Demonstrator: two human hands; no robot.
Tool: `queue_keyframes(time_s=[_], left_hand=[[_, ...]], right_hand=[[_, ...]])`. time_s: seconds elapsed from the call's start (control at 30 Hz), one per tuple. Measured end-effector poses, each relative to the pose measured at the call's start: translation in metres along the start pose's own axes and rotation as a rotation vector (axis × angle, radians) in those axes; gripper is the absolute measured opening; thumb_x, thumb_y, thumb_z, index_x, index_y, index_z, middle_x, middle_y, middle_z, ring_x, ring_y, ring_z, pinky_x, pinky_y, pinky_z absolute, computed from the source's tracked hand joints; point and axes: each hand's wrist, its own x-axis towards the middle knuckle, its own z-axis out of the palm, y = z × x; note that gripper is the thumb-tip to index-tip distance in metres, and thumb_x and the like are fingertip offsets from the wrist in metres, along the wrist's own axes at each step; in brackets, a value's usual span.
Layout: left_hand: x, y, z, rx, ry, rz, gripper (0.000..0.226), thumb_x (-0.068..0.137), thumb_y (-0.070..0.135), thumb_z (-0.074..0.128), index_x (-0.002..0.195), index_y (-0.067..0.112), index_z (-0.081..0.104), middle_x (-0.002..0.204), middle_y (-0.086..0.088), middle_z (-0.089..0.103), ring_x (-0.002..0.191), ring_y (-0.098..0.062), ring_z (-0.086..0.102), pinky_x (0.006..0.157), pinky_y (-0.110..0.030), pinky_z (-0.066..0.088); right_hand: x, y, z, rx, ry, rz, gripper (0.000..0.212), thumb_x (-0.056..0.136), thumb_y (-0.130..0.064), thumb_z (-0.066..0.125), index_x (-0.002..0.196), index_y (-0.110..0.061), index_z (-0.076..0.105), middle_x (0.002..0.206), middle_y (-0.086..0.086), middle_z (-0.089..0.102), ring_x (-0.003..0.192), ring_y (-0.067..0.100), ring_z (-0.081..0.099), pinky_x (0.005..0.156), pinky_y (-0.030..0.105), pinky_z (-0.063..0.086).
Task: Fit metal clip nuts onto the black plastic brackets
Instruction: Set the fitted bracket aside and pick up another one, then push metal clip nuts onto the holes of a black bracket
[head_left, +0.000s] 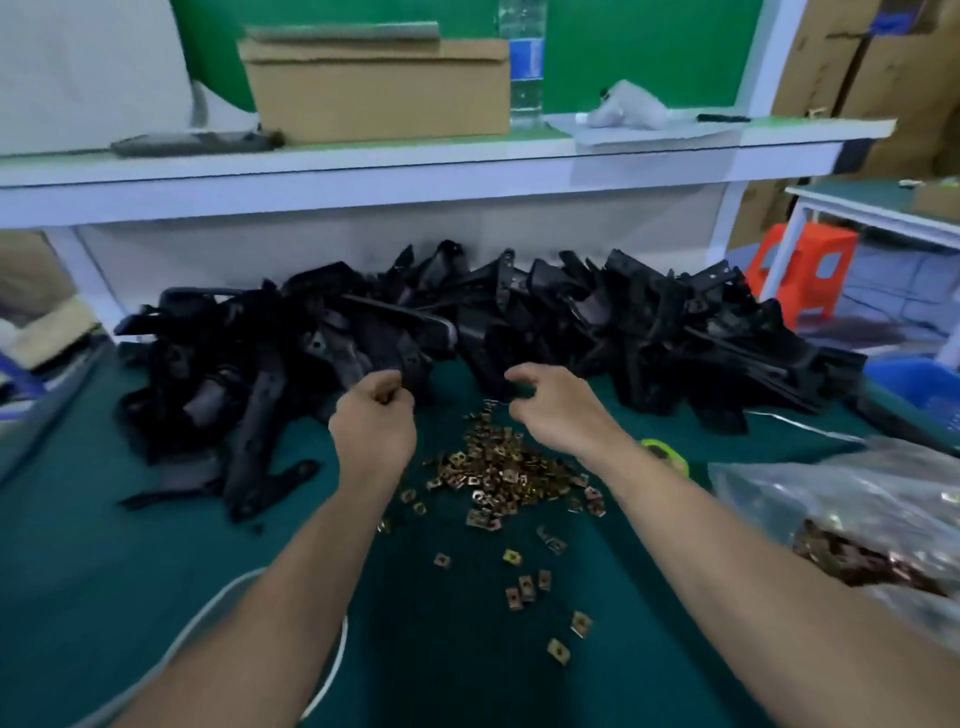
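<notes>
The clip nuts lie in a loose brassy heap on the green table, with strays trailing toward the person. The black brackets are piled in a long ridge just behind the heap, touching its far edge.

Both hands hang between the 2 piles. The left hand is curled into a fist, seemingly around a few nuts. The right hand has its fingers bent toward the thumb, but blur hides whether it pinches anything.

The step looks like picking 1 bracket to load. Take a bracket that lies on top, since the tangled ones would likely drag their neighbours onto the nuts. Turn its tab toward the free hand, then push the nut on squarely.

Open room lies nearest the person, though a white cord loops there. A plastic bag of more nuts and a green tape roll crowd the right. The shelf overhangs the brackets, so lift low.
</notes>
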Motion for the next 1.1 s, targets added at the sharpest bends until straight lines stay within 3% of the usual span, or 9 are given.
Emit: queue_keyframes(time_s=[0.13,0.23,0.4,0.53,0.67,0.77,0.9,1.0,1.1], left_hand=[[0.02,-0.025,-0.014,0.092,0.024,0.021,0.032,0.099,0.011,0.052,0.107,0.03,0.076,0.084,0.007,0.074,0.053,-0.005,0.061,0.045,-0.011,0.044],[0.021,-0.036,-0.015,0.219,0.041,0.168,0.034,0.096,0.004,0.053,0.097,0.026,0.078,0.098,0.012,0.072,0.071,0.005,0.061,0.067,-0.002,0.043],[0.02,-0.045,0.008,0.366,-0.112,0.227,0.031,0.094,0.015,0.058,0.115,0.026,0.077,0.094,0.004,0.078,0.08,-0.014,0.07,0.083,-0.027,0.056],[0.023,-0.052,0.015,0.597,-0.152,0.358,0.033,0.096,0.026,0.058,0.127,0.024,0.072,0.127,0.004,0.072,0.121,-0.017,0.061,0.115,-0.033,0.033],[0.022,-0.056,0.016,0.652,-0.15,0.423,0.032,0.095,0.028,0.058,0.123,0.022,0.072,0.12,0.002,0.074,0.116,-0.018,0.062,0.112,-0.032,0.031],[0.019,-0.052,0.013,0.677,-0.16,0.433,0.031,0.095,0.028,0.058,0.121,0.021,0.073,0.111,0.0,0.076,0.108,-0.02,0.066,0.11,-0.031,0.033],[0.01,-0.021,0.002,0.232,-0.25,0.07,0.025,0.097,0.029,0.063,0.119,0.029,0.074,0.094,0.009,0.075,0.087,-0.012,0.069,0.086,-0.026,0.053],[-0.009,0.009,-0.005,-0.453,-0.492,-0.261,0.02,0.101,0.035,0.059,0.117,0.038,0.072,0.113,0.013,0.076,0.104,-0.007,0.07,0.095,-0.029,0.052],[-0.032,0.021,-0.011,-0.568,-0.625,-0.292,0.022,0.104,0.032,0.055,0.115,0.033,0.074,0.111,0.01,0.077,0.101,-0.009,0.073,0.081,-0.029,0.059]], right_hand=[[0.029,0.004,0.016,-0.09,-0.023,0.055,0.06,0.101,-0.025,0.057,0.155,-0.031,0.034,0.078,-0.011,0.044,0.045,0.002,0.052,0.039,0.016,0.033],[0.053,0.001,0.025,-0.155,-0.015,0.072,0.062,0.101,-0.031,0.058,0.157,-0.029,0.031,0.095,-0.002,0.058,0.062,0.009,0.061,0.052,0.024,0.043],[0.091,0.003,0.048,-0.281,0.111,0.113,0.069,0.097,-0.039,0.063,0.156,-0.018,0.033,0.101,0.01,0.072,0.096,0.027,0.068,0.083,0.04,0.058],[0.102,0.002,0.054,-0.437,0.199,0.089,0.064,0.095,-0.016,0.062,0.154,-0.02,0.038,0.112,0.009,0.07,0.102,0.031,0.066,0.083,0.041,0.058],[0.092,-0.009,0.032,-0.303,0.485,-0.005,0.043,0.1,-0.013,0.045,0.141,-0.019,0.055,0.097,0.011,0.073,0.091,0.034,0.067,0.071,0.037,0.047],[0.065,-0.011,0.008,0.083,0.57,0.006,0.037,0.097,-0.005,0.042,0.111,-0.024,0.07,0.08,0.001,0.071,0.073,0.022,0.066,0.061,0.032,0.05],[0.002,-0.005,-0.001,0.952,0.351,0.175,0.034,0.099,0.002,0.043,0.097,-0.016,0.072,0.071,0.007,0.072,0.055,0.014,0.059,0.052,0.027,0.05],[-0.037,0.018,0.006,1.082,0.164,0.308,0.032,0.093,0.006,0.042,0.103,-0.001,0.071,0.071,0.016,0.069,0.052,0.02,0.058,0.046,0.027,0.046],[-0.061,0.038,0.013,1.051,0.055,0.328,0.034,0.087,0.007,0.041,0.091,0.005,0.075,0.066,0.017,0.06,0.048,0.019,0.051,0.038,0.024,0.037]])
